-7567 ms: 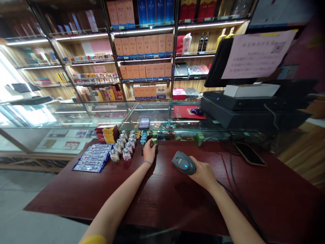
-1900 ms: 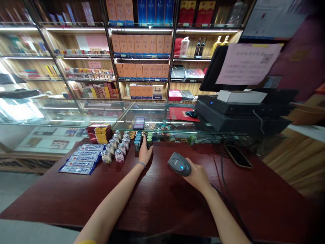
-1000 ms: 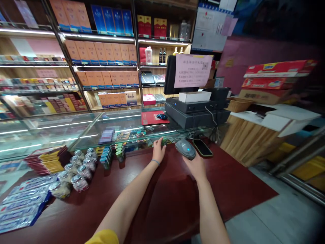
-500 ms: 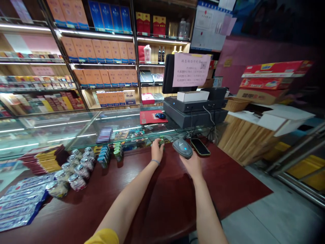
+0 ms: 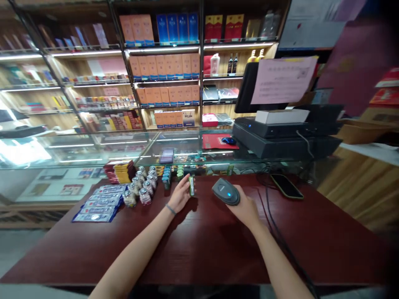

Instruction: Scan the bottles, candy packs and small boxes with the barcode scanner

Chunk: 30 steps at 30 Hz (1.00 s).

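My left hand (image 5: 180,198) is closed around a small, narrow green pack (image 5: 191,187), holding it up on end above the brown tabletop. In my right hand (image 5: 247,208) is a grey barcode scanner (image 5: 225,191) with a lit blue light; its head points left, toward the pack, with a gap between them. Just beyond the left hand stand a row of small green containers (image 5: 180,171) and a row of blue ones (image 5: 166,178). Another small green item (image 5: 230,169) sits at the table's back edge. The writing on the held pack is too small to read.
Several lidded jars (image 5: 145,196), blue-white packets (image 5: 99,203) and stacked red-yellow packs (image 5: 120,171) lie on the left. A phone (image 5: 286,185) rests at the right near a black cable (image 5: 274,224). Behind stand a glass counter (image 5: 131,143), a monitor (image 5: 247,89) and a dark cash drawer (image 5: 280,143).
My left hand has moved left and nearer from the table's back edge, bringing the green pack with it. The scanner stays in my right hand. The view has turned left.
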Motion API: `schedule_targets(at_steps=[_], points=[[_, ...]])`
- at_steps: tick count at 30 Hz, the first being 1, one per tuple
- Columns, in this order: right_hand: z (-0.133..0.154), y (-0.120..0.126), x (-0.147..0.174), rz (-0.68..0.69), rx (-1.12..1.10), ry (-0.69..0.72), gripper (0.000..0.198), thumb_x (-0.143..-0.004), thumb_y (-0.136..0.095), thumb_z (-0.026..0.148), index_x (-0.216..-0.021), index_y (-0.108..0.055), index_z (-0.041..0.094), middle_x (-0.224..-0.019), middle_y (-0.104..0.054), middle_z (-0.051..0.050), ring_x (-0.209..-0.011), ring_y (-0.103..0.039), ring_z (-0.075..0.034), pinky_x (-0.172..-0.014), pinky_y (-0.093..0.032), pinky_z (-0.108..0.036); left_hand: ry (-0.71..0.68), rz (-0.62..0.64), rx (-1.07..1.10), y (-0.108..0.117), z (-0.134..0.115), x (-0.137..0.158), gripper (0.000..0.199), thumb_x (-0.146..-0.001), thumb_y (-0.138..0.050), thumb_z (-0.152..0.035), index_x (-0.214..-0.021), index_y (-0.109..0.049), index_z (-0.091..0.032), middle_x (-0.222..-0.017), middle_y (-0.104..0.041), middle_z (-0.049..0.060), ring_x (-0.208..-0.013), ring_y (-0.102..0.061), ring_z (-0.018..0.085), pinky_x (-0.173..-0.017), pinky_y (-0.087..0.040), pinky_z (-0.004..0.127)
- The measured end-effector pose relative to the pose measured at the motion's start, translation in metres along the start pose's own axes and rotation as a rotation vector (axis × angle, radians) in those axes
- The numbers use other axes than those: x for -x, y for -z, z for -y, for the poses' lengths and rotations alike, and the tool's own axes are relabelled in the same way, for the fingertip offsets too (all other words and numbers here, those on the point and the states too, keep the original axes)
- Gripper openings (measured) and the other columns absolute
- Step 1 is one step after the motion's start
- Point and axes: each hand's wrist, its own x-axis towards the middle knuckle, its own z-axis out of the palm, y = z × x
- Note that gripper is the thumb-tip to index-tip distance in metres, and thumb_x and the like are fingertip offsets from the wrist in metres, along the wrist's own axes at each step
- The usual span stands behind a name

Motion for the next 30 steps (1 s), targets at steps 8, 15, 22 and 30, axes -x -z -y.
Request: schedule_targets(at_steps=[8, 15, 22, 30], points=[[0.025, -0.03, 0.018, 0.299, 0.118, 0.424, 0.057, -0.073, -0.065, 0.024, -0.127, -0.045, 0.025, -0.09, -0.078, -0.002, -0.075, -0.075, -0.027, -0.061, -0.044, -0.029, -0.068, -0.112, 0.043, 0.04, -0.018, 0.023, 0.051, -0.087, -0.069, -0.017, -0.136, -0.058, -0.024, -0.122, -0.069, 0.008, -0.095, -0.067, 0.014, -0.079, -0.057, 0.028], [0.027, -0.031, 0.02, 0.33, 0.134, 0.522, 0.038, -0.068, -0.066, 0.02, -0.105, -0.055, 0.023, -0.081, -0.076, -0.002, -0.074, -0.074, -0.027, -0.06, -0.04, -0.029, -0.073, -0.086, 0.06, 0.048, -0.015, 0.016, 0.049, -0.084, -0.072, -0.02, -0.131, -0.06, -0.026, -0.12, -0.068, 0.007, -0.094, -0.066, 0.014, -0.082, -0.054, 0.029], [0.028, -0.028, 0.018, 0.259, 0.112, 0.495, 0.044, -0.066, -0.063, 0.017, -0.109, -0.055, 0.022, -0.077, -0.075, -0.001, -0.067, -0.073, -0.024, -0.057, -0.04, -0.027, -0.172, -0.152, -0.085, 0.05, -0.009, 0.013, 0.057, -0.081, -0.075, -0.03, -0.134, -0.056, -0.026, -0.114, -0.068, 0.007, -0.092, -0.067, 0.016, -0.084, -0.054, 0.034], [0.019, -0.026, 0.013, 0.149, 0.073, 0.428, 0.033, -0.073, -0.061, 0.025, -0.107, -0.058, 0.024, -0.073, -0.075, -0.001, -0.067, -0.074, -0.024, -0.057, -0.043, -0.026, -0.536, -0.403, -0.776, 0.048, -0.003, 0.01, 0.039, -0.081, -0.069, -0.023, -0.12, -0.063, -0.02, -0.11, -0.071, 0.008, -0.1, -0.068, 0.019, -0.095, -0.051, 0.035]])
